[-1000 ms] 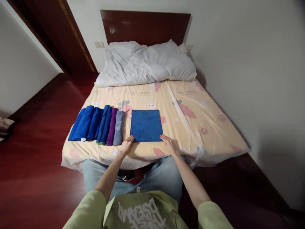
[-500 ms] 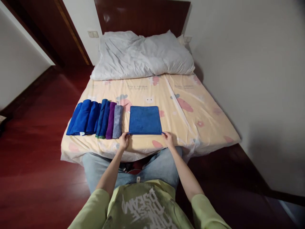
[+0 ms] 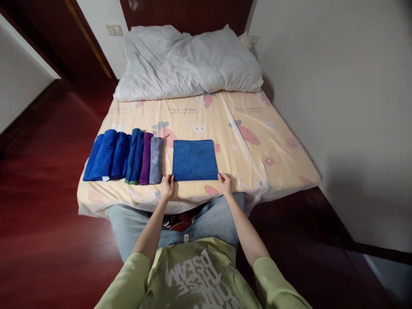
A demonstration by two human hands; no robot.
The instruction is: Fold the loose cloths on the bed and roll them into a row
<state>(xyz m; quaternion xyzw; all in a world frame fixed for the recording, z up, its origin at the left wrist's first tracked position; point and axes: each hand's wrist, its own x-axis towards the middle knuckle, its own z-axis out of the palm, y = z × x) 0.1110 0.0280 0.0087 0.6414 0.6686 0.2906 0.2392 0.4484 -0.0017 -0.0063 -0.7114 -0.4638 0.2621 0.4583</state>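
Note:
A flat blue towel (image 3: 195,159) lies spread on the bed's yellow patterned sheet (image 3: 257,159), near its front edge. My left hand (image 3: 168,187) pinches the towel's near left corner. My right hand (image 3: 224,183) pinches its near right corner. To the left of the towel lies a row of rolled towels (image 3: 125,156): several blue ones, a purple one and a grey one, side by side.
A white pillow (image 3: 189,60) lies at the head of the bed against a dark wooden headboard. A white wall runs along the bed's right side. Dark red wooden floor (image 3: 41,171) lies to the left, with a doorway at the far left.
Both hands slid from lying flat at the towel's near edge to pinching its two near corners. The view tipped down a little.

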